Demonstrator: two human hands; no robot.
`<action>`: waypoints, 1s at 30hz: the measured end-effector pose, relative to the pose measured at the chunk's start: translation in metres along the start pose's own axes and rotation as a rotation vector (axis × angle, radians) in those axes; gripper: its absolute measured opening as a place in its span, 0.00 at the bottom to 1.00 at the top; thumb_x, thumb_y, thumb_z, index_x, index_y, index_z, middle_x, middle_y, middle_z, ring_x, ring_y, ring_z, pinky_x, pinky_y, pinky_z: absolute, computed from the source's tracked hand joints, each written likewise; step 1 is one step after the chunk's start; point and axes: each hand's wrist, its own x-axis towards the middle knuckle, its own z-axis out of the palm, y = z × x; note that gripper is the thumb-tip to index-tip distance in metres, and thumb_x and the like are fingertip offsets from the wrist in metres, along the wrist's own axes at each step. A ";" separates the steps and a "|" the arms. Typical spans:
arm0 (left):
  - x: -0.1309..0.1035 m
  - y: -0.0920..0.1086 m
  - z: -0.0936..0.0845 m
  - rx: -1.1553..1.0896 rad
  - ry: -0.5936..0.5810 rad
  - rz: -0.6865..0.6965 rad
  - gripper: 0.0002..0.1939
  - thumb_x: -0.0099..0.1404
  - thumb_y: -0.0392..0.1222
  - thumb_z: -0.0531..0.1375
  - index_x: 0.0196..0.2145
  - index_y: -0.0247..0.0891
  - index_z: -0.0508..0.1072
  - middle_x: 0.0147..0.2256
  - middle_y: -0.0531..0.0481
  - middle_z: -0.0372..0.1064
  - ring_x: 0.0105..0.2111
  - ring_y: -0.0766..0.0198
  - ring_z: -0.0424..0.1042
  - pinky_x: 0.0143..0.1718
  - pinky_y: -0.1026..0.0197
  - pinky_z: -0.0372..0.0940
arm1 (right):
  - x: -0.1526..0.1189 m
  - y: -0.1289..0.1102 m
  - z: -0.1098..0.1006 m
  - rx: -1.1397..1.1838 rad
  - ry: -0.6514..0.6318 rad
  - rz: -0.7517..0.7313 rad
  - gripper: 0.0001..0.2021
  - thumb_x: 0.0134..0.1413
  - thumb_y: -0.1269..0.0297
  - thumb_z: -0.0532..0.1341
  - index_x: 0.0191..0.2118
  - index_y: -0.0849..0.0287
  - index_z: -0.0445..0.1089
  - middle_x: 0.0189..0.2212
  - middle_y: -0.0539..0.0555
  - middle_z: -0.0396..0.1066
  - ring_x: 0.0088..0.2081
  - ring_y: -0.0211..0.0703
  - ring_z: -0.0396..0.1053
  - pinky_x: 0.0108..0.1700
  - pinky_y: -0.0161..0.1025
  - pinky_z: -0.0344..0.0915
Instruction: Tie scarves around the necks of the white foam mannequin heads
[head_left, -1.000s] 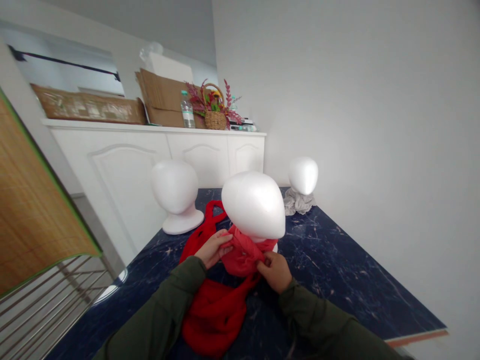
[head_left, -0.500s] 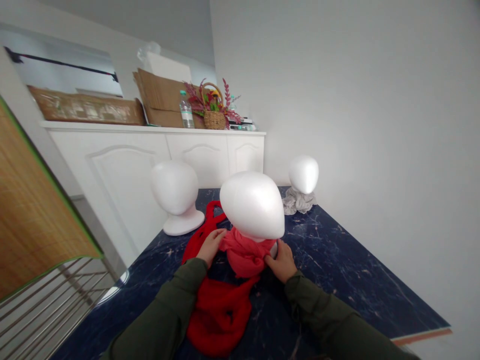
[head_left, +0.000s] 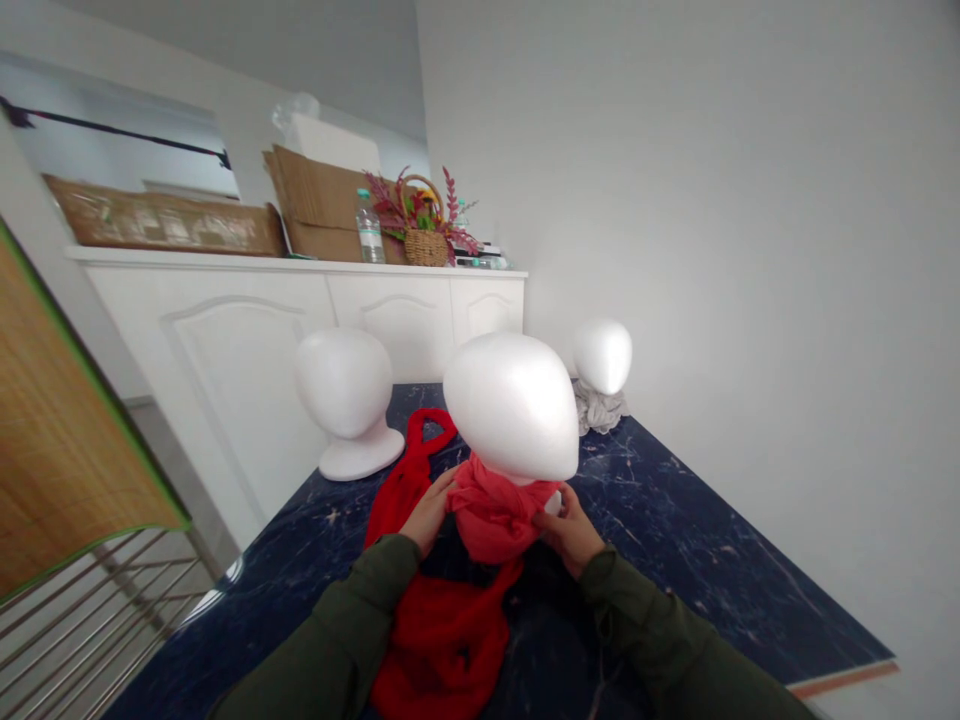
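From the head camera, a smooth, egg-shaped white foam head [head_left: 514, 405] stands on the dark blue marbled worktop [head_left: 675, 530], with a soft red scarf [head_left: 491, 510] bunched round its neck. The left hand [head_left: 429, 512] lies with fingers flat against the scarf's left side; the right hand [head_left: 571, 530] pinches the cloth at its right side. The scarf's loose end trails down the worktop between the green sleeves. Two more foam heads [head_left: 345, 395] stand behind, the far one over crumpled grey cloth [head_left: 598, 410]. On the white cabinet [head_left: 300, 300] a woven wicker basket [head_left: 426, 245] holds red and green sprigs.
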 end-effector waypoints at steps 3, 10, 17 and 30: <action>-0.001 0.000 0.001 -0.004 -0.094 -0.006 0.27 0.56 0.51 0.55 0.51 0.37 0.60 0.54 0.44 0.56 0.54 0.54 0.55 0.52 0.54 0.54 | 0.004 -0.006 -0.003 0.051 0.024 0.017 0.30 0.26 0.70 0.67 0.42 0.56 0.57 0.29 0.49 0.70 0.28 0.41 0.69 0.29 0.38 0.66; -0.014 -0.006 0.010 0.308 -0.225 0.085 0.48 0.50 0.49 0.61 0.59 0.38 0.35 0.60 0.39 0.36 0.55 0.53 0.51 0.49 0.55 0.57 | 0.018 -0.011 -0.016 0.143 0.184 -0.045 0.22 0.28 0.69 0.66 0.36 0.57 0.61 0.27 0.47 0.70 0.26 0.37 0.68 0.28 0.34 0.66; -0.024 -0.006 0.014 0.761 -0.583 0.107 0.17 0.48 0.29 0.54 0.37 0.39 0.72 0.38 0.48 0.71 0.39 0.61 0.68 0.45 0.58 0.59 | 0.037 -0.026 -0.047 0.112 0.396 -0.226 0.24 0.23 0.66 0.67 0.35 0.57 0.60 0.28 0.46 0.67 0.27 0.36 0.67 0.29 0.36 0.68; -0.023 0.000 0.012 0.685 -0.599 0.022 0.15 0.45 0.28 0.51 0.27 0.38 0.74 0.36 0.51 0.72 0.39 0.62 0.68 0.44 0.62 0.60 | 0.086 -0.084 -0.184 -0.383 0.939 -0.404 0.34 0.23 0.55 0.63 0.43 0.60 0.53 0.33 0.52 0.62 0.31 0.39 0.65 0.31 0.40 0.67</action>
